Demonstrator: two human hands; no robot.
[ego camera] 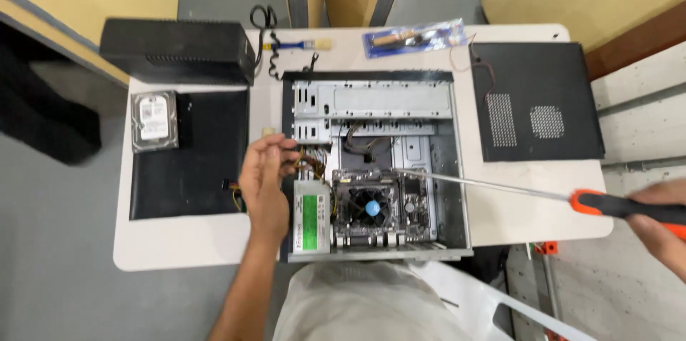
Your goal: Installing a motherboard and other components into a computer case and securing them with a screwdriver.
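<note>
An open desktop computer case [444,162] lies flat on the white table [179,244], showing its motherboard with a black cooling fan [371,207] and a grey power supply [311,221]. My left hand [266,180] rests at the case's left wall, fingers bent around a bundle of coloured cables [311,162]. My right hand [661,223] at the right edge grips a long screwdriver [500,185] by its orange and black handle. The shaft reaches left, its tip over the motherboard's upper edge.
A hard drive [153,121] lies by a black mat [189,159] on the left. A black box [179,52] stands at the back left. The removed black side panel [536,102] lies on the right. A brush [300,45] and a packaged tool [414,38] lie at the back.
</note>
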